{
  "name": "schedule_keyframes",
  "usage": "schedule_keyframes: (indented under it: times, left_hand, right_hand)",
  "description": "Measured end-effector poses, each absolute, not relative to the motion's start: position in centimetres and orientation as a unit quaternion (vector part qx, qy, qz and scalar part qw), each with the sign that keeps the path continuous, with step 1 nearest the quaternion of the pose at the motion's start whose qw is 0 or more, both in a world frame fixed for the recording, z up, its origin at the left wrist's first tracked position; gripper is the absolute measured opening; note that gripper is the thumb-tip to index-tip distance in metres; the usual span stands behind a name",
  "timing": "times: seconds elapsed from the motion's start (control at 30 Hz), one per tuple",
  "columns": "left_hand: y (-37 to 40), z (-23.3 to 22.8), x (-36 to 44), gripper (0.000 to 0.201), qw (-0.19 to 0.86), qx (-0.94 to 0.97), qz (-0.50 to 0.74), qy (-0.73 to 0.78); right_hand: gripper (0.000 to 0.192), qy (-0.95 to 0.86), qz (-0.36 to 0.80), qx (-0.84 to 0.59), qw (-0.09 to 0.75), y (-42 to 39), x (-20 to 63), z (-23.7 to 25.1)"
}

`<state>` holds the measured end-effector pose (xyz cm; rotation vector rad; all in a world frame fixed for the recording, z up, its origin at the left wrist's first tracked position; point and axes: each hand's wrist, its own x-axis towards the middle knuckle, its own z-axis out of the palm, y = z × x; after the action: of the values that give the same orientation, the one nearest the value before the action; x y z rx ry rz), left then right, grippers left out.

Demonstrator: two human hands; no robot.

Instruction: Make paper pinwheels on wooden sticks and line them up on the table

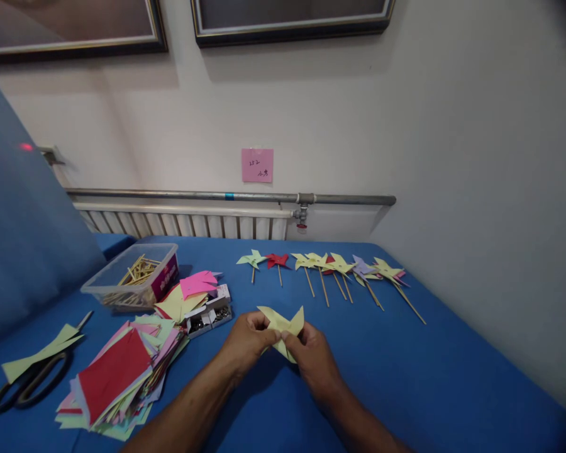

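Note:
Between my two hands is a pale yellow paper pinwheel (pixel 287 322), its blades folded toward the middle. My left hand (pixel 249 338) pinches it from the left, thumb on the centre. From the right, my right hand (pixel 314 355) grips it too, with its thumb pressed close beside the other at the centre. The fingers behind the paper are partly hidden, and no stick shows on this pinwheel. To the left of my hands sit small white boxes (pixel 216 308) of metal pins.
A stack of coloured paper (pixel 117 371) lies at left, near black-handled scissors (pixel 42 377) under a yellow strip. Behind stands a clear plastic tub (pixel 122 267) of wooden sticks. Several finished pinwheels, including a red one (pixel 278 260), line the blue table's (pixel 405 377) back and right.

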<state>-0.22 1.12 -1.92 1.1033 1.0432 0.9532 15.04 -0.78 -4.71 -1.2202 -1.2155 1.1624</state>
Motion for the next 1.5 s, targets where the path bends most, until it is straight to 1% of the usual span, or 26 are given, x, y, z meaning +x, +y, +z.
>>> schedule_keyframes:
  times: [0.13,0.33,0.4,0.43,0.47,0.5,0.53,0.57,0.6,0.63,0.7,0.77,0.87,1.0,1.13,1.33,1.5]
  left_hand:
    - [1.2,-2.1,0.0,0.034,0.622,0.470,0.424,0.460]
    - [1.2,-2.7,0.0,0.032,0.619,0.483,0.407,0.466]
    - [1.4,-2.1,-0.9,0.026,0.594,0.522,0.386,0.475]
    - [1.6,-1.6,-1.6,0.021,0.563,0.557,0.372,0.485]
    - [1.8,-1.1,-2.5,0.015,0.510,0.600,0.355,0.503]
    - [2.1,-0.4,-3.5,0.013,0.425,0.650,0.334,0.534]
    - [2.4,0.2,-4.6,0.016,0.316,0.692,0.308,0.571]
    - [2.7,0.7,-5.6,0.020,0.208,0.713,0.265,0.615]
    - [3.1,1.1,-6.5,0.024,0.129,0.719,0.204,0.652]
    - [3.4,1.3,-7.3,0.027,0.077,0.714,0.144,0.681]
    - [3.9,1.3,-8.2,0.034,0.029,0.712,0.050,0.700]
    - [4.2,0.9,-8.5,0.038,0.020,0.718,-0.002,0.696]
    - [4.5,0.2,-8.3,0.042,0.016,0.722,-0.023,0.691]
    - [4.8,-0.3,-8.3,0.042,0.014,0.718,-0.014,0.696]
    - [5.0,-0.5,-8.8,0.036,0.026,0.721,-0.009,0.693]
    - [4.9,-0.4,-9.0,0.034,0.034,0.723,0.007,0.690]
    - [4.9,0.0,-9.0,0.031,0.062,0.729,0.006,0.681]
  right_hand:
    - [0.040,-0.504,0.506,-0.499,0.491,-0.7,15.2,-4.5]
    - [0.042,-0.505,0.477,-0.530,0.488,-0.4,15.3,-5.0]
    - [0.043,-0.499,0.477,-0.532,0.491,-0.3,15.3,-5.2]
    - [0.043,-0.494,0.478,-0.534,0.492,-0.3,15.3,-5.2]
    - [0.043,-0.488,0.479,-0.536,0.494,-0.3,15.3,-5.2]
    - [0.042,-0.483,0.481,-0.538,0.496,-0.3,15.4,-5.1]
    - [0.042,-0.479,0.482,-0.539,0.498,-0.3,15.4,-5.0]
    - [0.042,-0.475,0.482,-0.539,0.502,-0.3,15.5,-4.9]
    - [0.042,-0.471,0.482,-0.539,0.505,-0.3,15.6,-4.8]
    - [0.042,-0.468,0.482,-0.539,0.508,-0.3,15.7,-4.8]
    - [0.041,-0.462,0.483,-0.540,0.511,-0.3,15.8,-4.8]
    - [0.039,-0.456,0.487,-0.539,0.514,-0.2,15.8,-4.9]
    - [0.038,-0.454,0.491,-0.533,0.518,0.0,15.7,-5.3]
    - [0.040,-0.459,0.491,-0.529,0.518,0.2,15.7,-5.7]
    - [0.043,-0.465,0.493,-0.528,0.512,0.2,15.8,-5.9]
    - [0.040,-0.469,0.497,-0.517,0.516,0.2,15.9,-6.3]
    - [0.039,-0.471,0.502,-0.512,0.514,0.1,15.9,-6.1]
